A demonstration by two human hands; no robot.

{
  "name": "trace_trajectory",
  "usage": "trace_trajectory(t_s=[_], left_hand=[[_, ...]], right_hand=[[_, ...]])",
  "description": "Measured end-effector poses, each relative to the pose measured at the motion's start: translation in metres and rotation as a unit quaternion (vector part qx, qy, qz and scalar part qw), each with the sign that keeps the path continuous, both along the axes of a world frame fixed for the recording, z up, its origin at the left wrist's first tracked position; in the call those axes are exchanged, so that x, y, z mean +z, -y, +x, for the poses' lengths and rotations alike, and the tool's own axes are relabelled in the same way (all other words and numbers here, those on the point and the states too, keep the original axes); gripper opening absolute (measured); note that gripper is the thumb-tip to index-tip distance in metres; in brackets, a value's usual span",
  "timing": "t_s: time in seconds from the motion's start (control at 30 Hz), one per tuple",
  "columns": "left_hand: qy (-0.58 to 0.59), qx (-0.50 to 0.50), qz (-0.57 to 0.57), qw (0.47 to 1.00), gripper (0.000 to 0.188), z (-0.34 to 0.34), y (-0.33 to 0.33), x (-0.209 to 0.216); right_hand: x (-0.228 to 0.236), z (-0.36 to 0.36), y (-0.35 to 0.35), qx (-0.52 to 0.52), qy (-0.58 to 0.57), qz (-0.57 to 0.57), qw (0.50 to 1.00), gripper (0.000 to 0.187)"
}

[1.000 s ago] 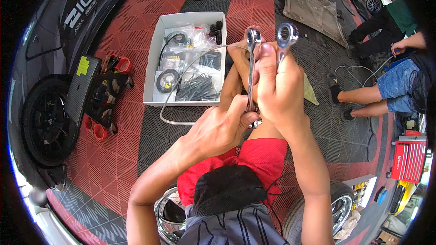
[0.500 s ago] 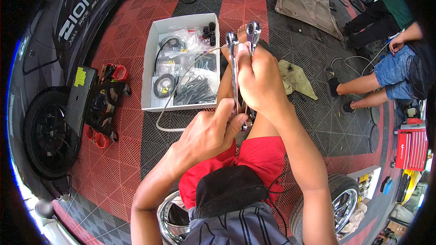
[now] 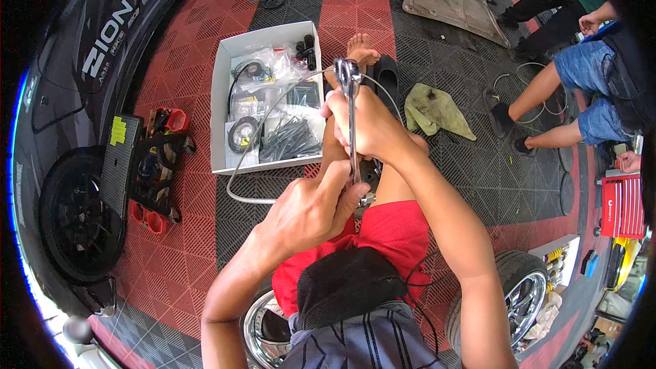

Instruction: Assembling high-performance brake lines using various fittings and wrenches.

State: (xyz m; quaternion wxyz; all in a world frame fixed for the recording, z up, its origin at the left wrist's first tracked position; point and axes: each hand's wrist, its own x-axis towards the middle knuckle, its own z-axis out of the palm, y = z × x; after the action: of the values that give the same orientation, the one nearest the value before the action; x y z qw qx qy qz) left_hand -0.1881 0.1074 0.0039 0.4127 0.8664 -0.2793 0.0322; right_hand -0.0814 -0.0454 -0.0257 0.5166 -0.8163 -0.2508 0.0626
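In front of my lap, a chrome wrench point(image 3: 352, 119) points away from me with its ring end up. A second wrench's ring end point(image 3: 339, 68) shows just beside it, mostly hidden. My right hand point(image 3: 374, 125) is closed round the wrench handles from the right. Nearer me, my left hand point(image 3: 311, 205) pinches the lower end of the wrench between thumb and fingers. A small metal fitting point(image 3: 369, 199) peeks out by the left thumb. A thin braided hose point(image 3: 236, 171) loops out from behind the left hand, across the box and behind the wrench heads.
A white box point(image 3: 216, 130) of bagged parts, tape and zip ties lies ahead left. A stained cloth point(image 3: 437, 113) rests to the right. Car and wheel point(image 3: 82, 212) stand at left, beside a tool tray point(image 3: 157, 171). Loose wheels point(image 3: 526, 297) flank me. People sit at right.
The wrench heads, spread apart before, have come together and overlap. My right hand has shifted left and slightly toward me. My left hand keeps its hold low down.
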Motion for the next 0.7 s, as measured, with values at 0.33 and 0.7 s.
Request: trace_trajectory(t_s=[0.33, 0.7], left_hand=[[0.006, -0.048, 0.024, 0.999, 0.026, -0.005, 0.002, -0.003], [-0.042, 0.035, -0.031, 0.998, 0.018, 0.003, -0.006, -0.019]], right_hand=[[-0.056, -0.006, -0.018, -0.052, -0.311, 0.010, 0.949, 0.032], [0.064, 0.013, 0.026, -0.207, -0.219, 0.103, 0.948, 0.041]])
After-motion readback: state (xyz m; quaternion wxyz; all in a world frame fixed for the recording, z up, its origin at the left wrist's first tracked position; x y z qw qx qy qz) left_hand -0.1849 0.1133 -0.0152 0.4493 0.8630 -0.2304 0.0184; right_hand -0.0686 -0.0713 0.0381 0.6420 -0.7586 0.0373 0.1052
